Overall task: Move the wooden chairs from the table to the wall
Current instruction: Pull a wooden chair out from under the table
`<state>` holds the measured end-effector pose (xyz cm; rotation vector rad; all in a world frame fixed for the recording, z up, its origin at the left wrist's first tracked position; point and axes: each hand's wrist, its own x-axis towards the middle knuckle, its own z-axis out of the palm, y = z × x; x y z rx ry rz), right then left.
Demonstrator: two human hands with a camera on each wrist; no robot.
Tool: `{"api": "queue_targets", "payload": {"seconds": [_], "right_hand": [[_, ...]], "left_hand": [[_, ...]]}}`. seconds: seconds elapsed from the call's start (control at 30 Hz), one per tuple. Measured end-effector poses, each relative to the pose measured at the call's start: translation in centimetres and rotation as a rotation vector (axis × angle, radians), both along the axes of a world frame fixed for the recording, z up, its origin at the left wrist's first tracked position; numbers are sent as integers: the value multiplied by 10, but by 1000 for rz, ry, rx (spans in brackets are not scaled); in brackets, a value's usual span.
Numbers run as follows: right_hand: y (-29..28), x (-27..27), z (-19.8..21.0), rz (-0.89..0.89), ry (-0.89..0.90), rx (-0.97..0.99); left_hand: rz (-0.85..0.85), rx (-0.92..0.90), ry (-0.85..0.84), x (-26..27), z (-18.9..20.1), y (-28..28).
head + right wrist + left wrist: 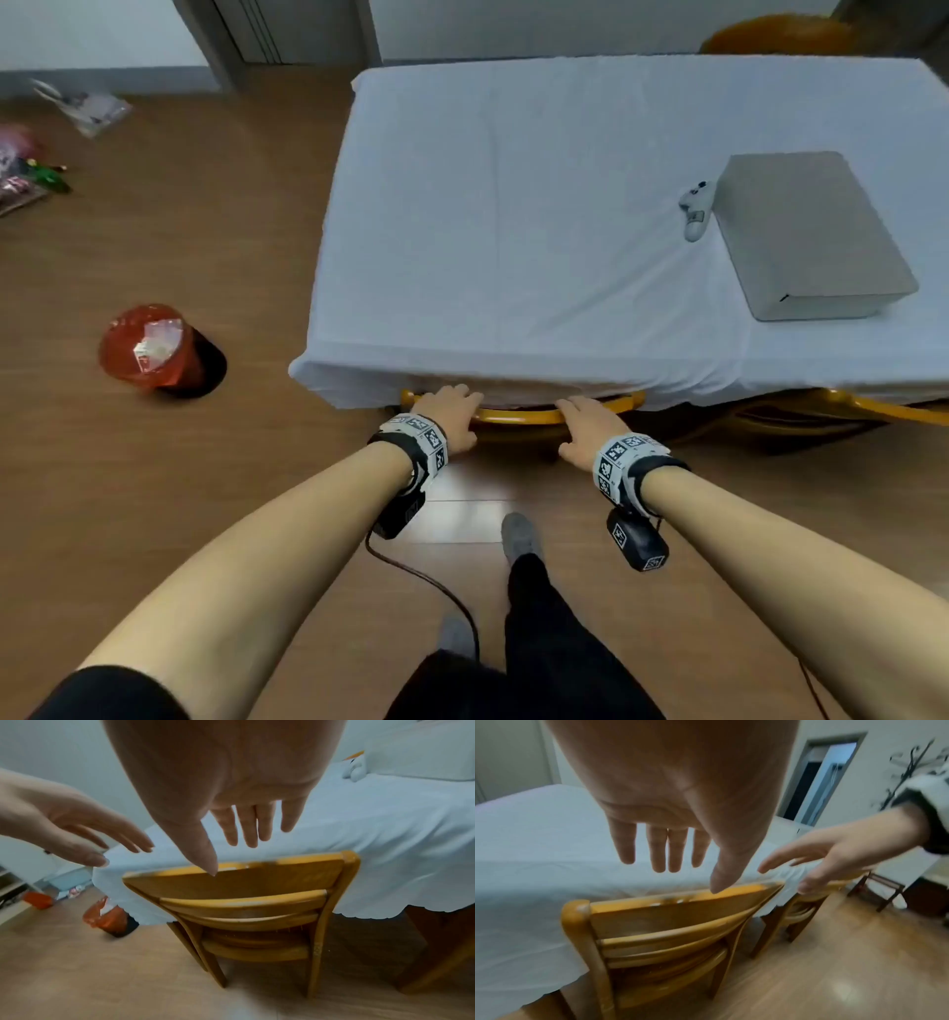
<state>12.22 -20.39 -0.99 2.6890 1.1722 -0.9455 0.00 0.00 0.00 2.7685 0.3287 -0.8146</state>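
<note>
A yellow-brown wooden chair (518, 415) stands pushed under the near edge of the table (513, 231), which wears a white cloth. Its curved top rail (680, 898) (244, 874) shows in both wrist views. My left hand (447, 416) (664, 850) hovers just above the rail's left part, fingers straight and spread, holding nothing. My right hand (590, 429) (246, 827) hovers over the right part the same way, thumb tip near the rail. A second wooden chair (842, 411) (805, 906) is tucked under the table to the right.
A grey box (811, 236) and a white controller (693, 208) lie on the table's right side. A red bin (159, 349) (107, 914) stands on the wooden floor to the left, with bags (31, 164) further back. My feet (521, 534) are just behind the chair.
</note>
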Motion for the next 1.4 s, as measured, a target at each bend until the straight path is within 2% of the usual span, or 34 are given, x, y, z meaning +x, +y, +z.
{"api": "queue_targets", "payload": {"seconds": [0.1,0.3,0.53,0.8,1.1,1.4], "right_hand": [[9,22,-29,46,3,-68],[25,39,-61,139,-3,-99],[26,41,-78,158,-66,-69],[22,34,-77,122,-41,-60],[-21,-25,-81,86,-67,-21],[-74,-136,-80,22,-85,-41]], "left_hand": [[-60,47,62,14,-30,1],[-8,65,57,28,-69,-4],[28,96,27,34,-84,-7],[50,102,-33,25,-80,-14],[4,115,-56,-33,-87,-51],[-96,147,-114,-132,-100,-96]]}}
